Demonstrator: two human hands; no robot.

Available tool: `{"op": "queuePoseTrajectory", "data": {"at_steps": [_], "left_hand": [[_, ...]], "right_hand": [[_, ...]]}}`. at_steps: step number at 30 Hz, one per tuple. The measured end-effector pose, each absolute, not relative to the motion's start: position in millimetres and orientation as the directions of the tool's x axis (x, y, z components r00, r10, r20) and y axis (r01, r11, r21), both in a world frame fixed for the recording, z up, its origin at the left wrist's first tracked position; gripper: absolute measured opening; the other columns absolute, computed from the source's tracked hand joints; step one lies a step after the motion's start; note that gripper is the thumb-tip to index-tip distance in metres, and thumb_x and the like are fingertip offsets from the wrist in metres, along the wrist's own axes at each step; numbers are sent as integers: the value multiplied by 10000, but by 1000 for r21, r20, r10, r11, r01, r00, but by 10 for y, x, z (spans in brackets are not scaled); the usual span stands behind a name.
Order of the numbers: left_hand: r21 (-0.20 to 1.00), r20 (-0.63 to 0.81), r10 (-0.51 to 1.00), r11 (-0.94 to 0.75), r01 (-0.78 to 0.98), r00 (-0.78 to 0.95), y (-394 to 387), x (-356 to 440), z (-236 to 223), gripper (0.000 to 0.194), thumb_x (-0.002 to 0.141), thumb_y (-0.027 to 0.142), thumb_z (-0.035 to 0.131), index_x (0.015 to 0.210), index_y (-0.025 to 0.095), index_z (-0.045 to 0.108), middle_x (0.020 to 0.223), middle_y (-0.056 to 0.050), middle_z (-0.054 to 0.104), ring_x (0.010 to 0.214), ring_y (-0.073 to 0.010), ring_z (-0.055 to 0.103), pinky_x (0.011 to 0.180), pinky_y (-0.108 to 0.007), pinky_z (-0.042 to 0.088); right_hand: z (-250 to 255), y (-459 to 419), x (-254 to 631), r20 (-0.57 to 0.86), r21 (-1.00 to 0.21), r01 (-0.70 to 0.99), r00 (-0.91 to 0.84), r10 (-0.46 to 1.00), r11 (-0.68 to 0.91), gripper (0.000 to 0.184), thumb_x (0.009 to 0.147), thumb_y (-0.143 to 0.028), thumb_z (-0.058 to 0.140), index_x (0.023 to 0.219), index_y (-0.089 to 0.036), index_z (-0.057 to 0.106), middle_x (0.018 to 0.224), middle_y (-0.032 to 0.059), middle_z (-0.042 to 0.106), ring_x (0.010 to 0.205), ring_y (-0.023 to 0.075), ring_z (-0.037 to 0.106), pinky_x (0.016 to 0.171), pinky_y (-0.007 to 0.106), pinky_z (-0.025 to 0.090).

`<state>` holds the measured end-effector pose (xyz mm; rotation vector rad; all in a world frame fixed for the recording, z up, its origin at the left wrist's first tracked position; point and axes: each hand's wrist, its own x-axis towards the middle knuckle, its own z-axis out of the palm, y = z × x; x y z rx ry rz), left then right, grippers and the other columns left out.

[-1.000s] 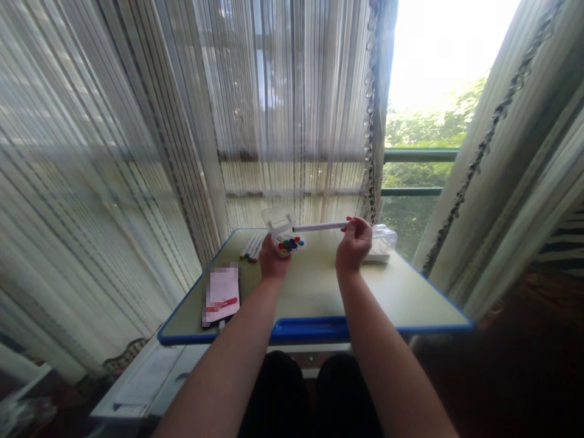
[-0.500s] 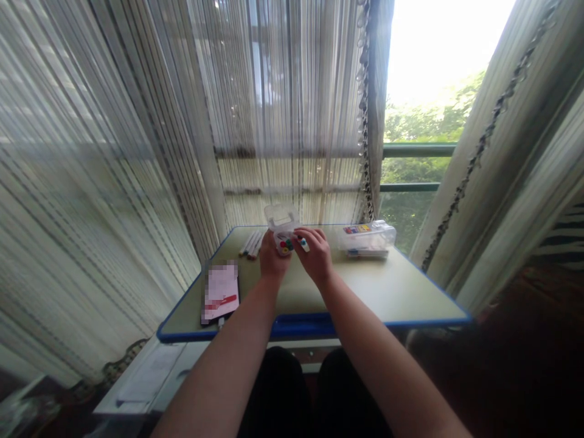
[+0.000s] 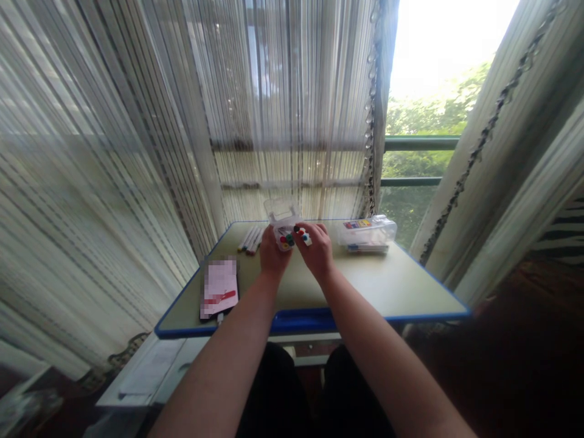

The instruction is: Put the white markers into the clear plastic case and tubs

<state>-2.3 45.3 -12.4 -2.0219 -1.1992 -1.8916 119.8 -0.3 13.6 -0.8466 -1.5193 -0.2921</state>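
My left hand is wrapped around a small clear plastic marker case, holding it above the table with its lid swung up and away from me. Red, yellow and green round marker ends show inside, facing me. My right hand is at the case's right side, its fingers closed on markers seen end-on, with black, red and blue tips and white bodies. How many it grips is hidden by the fingers.
Several white markers lie side by side at the table's back left. A tablet with a blurred screen lies at the left edge. Another clear case with a coloured label and pens stands back right. Curtains hang behind the table.
My right fingers have shifted slightly, and a black marker end now shows more plainly at their tips. The case stays in my left hand. The view has tilted a little.
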Motion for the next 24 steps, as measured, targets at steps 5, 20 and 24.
{"op": "queuePoseTrajectory", "data": {"at_steps": [5, 20, 24], "left_hand": [[416, 885, 456, -673, 612, -100, 411, -6, -88, 314, 694, 247, 636, 959, 152, 498, 908, -114, 596, 904, -251, 588, 814, -404, 487], [330, 895, 446, -695, 638, 24, 369, 41, -55, 294, 746, 190, 562, 1023, 131, 486, 1012, -159, 606, 1011, -277, 585, 889, -400, 470], [306, 896, 442, -691, 655, 48, 359, 48, -46, 293, 723, 178, 577, 1009, 167, 517, 1036, -128, 614, 1039, -260, 582, 914, -386, 469]], "right_hand": [[148, -31, 1186, 931, -306, 657, 54, 362, 689, 153, 844, -241, 516, 917, -204, 646, 873, 55, 677, 854, 184, 565, 829, 337, 472], [155, -73, 1180, 921, -264, 724, -7, 390, 637, 163, 820, -312, 585, 898, -250, 713, 883, 22, 707, 841, 194, 528, 827, 344, 437], [157, -59, 1176, 909, -314, 706, 31, 415, 634, 124, 802, -316, 608, 816, -243, 708, 818, 18, 707, 817, 194, 527, 817, 342, 431]]}}
